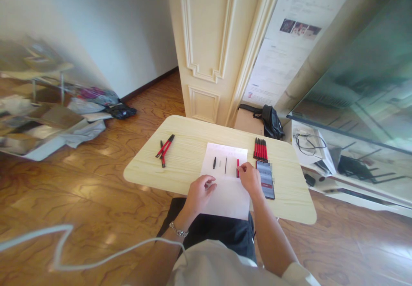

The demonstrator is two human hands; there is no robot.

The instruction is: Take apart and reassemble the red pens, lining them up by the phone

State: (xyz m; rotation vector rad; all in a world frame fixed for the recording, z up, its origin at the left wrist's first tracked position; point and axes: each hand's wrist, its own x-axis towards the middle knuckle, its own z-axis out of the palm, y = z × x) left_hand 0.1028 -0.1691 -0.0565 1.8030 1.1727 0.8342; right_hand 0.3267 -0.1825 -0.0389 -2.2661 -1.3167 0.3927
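Note:
A sheet of white paper (225,196) lies at the near side of the table, with the parts of a pen in a row on its upper half. From left to right these are a black pen tip piece (214,163), a small spring (220,164), a thin dark refill (225,165) and a red pen barrel (237,163). My right hand (250,178) pinches the lower end of the barrel, where a dark part shows. My left hand (201,191) rests over the paper's left edge, fingers curved and apart, holding nothing.
Several red and black pens (260,149) stand in a row at the right, above a phone (266,181). A few more pens (165,150) lie crossed at the left of the table (189,131). A white cable (122,251) runs across the lower left.

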